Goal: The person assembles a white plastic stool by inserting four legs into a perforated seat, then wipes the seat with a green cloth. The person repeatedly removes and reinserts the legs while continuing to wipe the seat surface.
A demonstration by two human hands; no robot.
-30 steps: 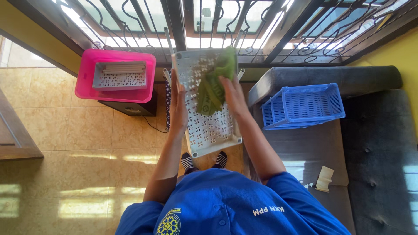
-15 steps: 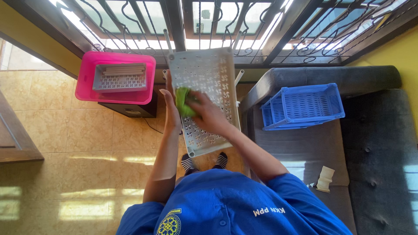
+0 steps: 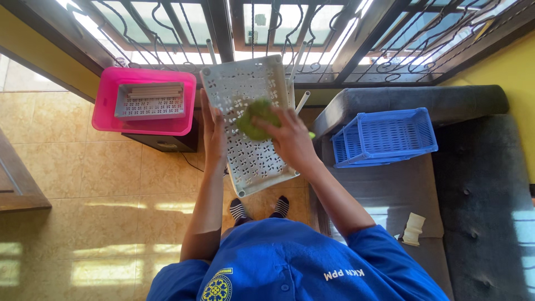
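I hold a white perforated plastic panel upright in front of me. My left hand grips its left edge. My right hand presses a bunched green cloth against the middle of the panel's face. The cloth is balled up, partly hidden under my fingers. The panel's lower corner hangs above my striped-socked feet.
A pink bin holding a white perforated basket sits at the left on a dark low stand. A blue crate rests on the grey sofa at the right. A window with metal grilles runs along the top. Tiled floor lies to the left.
The green cloth lay spread over the panel's upper right a second ago. My right hand bunched it and has moved it across the panel's face, now near the upper middle.
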